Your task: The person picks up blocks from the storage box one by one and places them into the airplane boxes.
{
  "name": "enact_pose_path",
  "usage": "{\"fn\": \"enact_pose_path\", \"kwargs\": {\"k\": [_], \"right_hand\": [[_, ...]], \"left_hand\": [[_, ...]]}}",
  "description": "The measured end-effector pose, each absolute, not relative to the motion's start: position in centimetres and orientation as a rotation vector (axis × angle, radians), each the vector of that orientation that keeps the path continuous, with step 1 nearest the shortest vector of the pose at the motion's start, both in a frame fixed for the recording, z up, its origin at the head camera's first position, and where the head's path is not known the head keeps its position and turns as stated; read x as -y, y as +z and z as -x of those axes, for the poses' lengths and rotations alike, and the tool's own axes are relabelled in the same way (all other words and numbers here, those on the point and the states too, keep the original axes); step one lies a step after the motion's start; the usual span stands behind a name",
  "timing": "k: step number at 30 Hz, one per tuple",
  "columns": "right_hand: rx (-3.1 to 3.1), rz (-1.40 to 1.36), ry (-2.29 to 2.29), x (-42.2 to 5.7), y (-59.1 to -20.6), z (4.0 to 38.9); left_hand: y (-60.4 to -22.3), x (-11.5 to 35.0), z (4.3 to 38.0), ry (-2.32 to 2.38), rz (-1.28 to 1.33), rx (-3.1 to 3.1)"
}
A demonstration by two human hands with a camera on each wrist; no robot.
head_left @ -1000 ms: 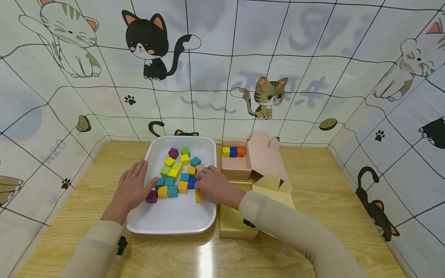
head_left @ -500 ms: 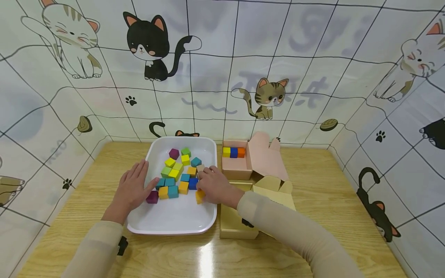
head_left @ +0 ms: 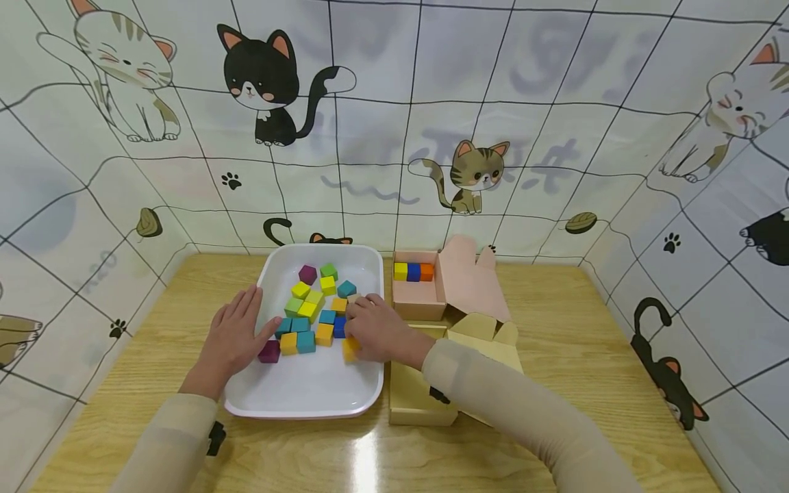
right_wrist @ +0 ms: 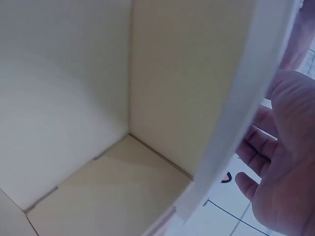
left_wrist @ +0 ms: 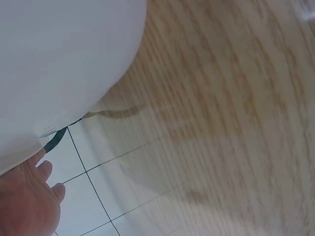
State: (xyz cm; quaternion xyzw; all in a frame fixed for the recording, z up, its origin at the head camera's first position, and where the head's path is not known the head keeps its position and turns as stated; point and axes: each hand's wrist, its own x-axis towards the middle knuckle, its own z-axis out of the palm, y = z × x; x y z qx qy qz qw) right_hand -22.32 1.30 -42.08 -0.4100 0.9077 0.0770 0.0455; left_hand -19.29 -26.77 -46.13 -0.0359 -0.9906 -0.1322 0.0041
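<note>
In the head view a white tray (head_left: pixel 302 397) bears several coloured cubes. My left hand (head_left: pixel 234 335) lies over its left rim, fingers straight, thumb reaching inside toward the teal cubes (head_left: pixel 300 324) and a purple cube (head_left: pixel 269 352). At the tray's right side my right hand (head_left: pixel 379 332) has curled fingers, with an orange cube (head_left: pixel 350 350) at the thumb side. Its fingertips hide most of a beige cube and overlap a blue cube (head_left: pixel 340 326). Part of the left hand (left_wrist: pixel 29 196) shows past the tray wall in the left wrist view.
Right of the tray stands a pink box (head_left: pixel 419 294) with yellow, blue and orange cubes in a row. In front of it is an open yellow box (head_left: pixel 422 397), partly beneath the right forearm. Both lids (head_left: pixel 471 281) fold out rightward. A cat-print sheet (head_left: pixel 382 123) encloses the wooden table (head_left: pixel 585 356).
The right hand has shifted slightly left, and the orange cube by its thumb has moved left with it. More of the beige cube is covered. The left hand stays on the rim.
</note>
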Motion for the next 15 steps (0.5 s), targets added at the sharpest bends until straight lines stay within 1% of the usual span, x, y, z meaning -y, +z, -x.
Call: {"fn": "enact_pose_path", "kwargs": {"k": [7, 15], "right_hand": [[-2.836, 1.26, 0.165, -1.9, -40.0, 22.8], [-2.927, 1.182, 0.073, -3.9, -37.5, 23.9]], "left_hand": [[-46.0, 26.7, 19.3, -0.416, 0.111, 3.111], [-46.1, 26.8, 19.3, -0.406, 0.11, 3.105]]}}
